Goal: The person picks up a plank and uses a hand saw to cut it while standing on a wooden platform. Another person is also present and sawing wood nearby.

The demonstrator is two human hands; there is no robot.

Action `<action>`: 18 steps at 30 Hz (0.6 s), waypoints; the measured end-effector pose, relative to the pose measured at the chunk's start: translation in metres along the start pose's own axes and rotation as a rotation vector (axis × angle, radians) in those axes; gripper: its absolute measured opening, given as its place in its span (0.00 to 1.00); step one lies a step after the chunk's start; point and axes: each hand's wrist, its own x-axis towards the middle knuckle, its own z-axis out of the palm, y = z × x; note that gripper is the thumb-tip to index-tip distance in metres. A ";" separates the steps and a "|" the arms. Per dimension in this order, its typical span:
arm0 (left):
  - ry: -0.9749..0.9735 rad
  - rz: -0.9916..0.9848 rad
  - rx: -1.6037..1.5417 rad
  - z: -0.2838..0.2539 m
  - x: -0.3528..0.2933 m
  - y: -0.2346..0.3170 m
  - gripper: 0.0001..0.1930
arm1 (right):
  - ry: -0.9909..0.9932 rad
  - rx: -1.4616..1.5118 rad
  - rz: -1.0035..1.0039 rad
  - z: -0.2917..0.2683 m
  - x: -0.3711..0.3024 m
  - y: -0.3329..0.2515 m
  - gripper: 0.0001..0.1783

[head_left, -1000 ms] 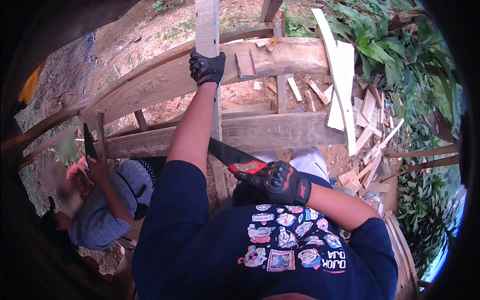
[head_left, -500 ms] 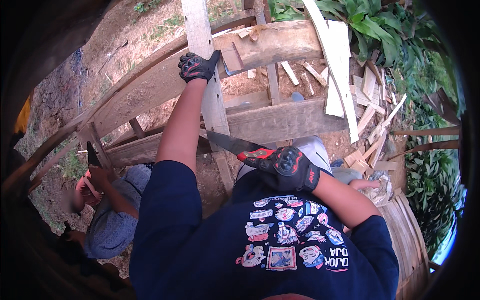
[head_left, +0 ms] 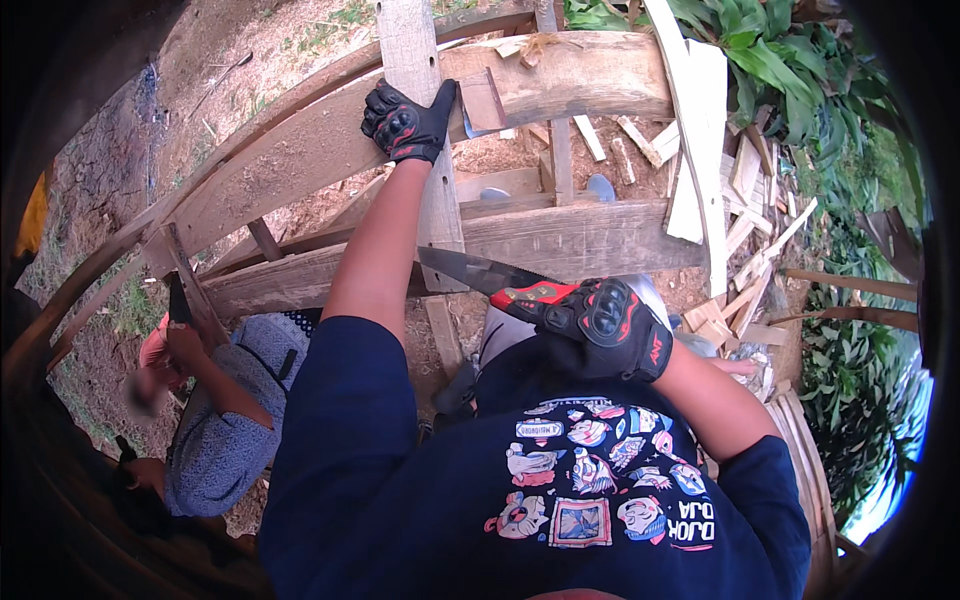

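My left hand [head_left: 408,122], in a black and red padded glove, grips a pale wooden plank [head_left: 443,205] from above. Its fingers bend over the plank's left edge and the thumb sticks out to the right. My right hand [head_left: 608,318], gloved alike, is closed around the red and black handle of a handsaw [head_left: 475,273]. The blade points left and away from me, and its tip end lies across the plank's near part. Under the plank runs a broad curved beam [head_left: 300,175]. A small brown-and-white flat piece [head_left: 483,103] rests on the beam beside my left thumb.
Nearer me runs a second beam [head_left: 580,238]. Pale boards [head_left: 697,140] lean across at the right, with wood offcuts [head_left: 745,225] scattered beyond. A person in a grey top [head_left: 225,420] sits at the left, holding a dark tool [head_left: 178,300]. Green plants [head_left: 775,60] grow at the far right.
The whole view has shifted a little, so the wood and both hands sit farther right. The saw still crosses the plank, and my left hand keeps its place on it.
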 end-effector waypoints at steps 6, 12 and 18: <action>-0.043 0.099 -0.061 -0.003 -0.006 -0.016 0.65 | 0.008 0.039 -0.052 -0.002 0.015 0.005 0.34; -0.012 0.027 -0.123 -0.003 0.002 0.000 0.62 | -0.070 0.125 -0.077 0.008 0.000 0.009 0.38; 0.031 -0.054 -0.119 0.004 -0.001 0.011 0.62 | -0.075 0.155 -0.044 -0.005 0.002 0.004 0.38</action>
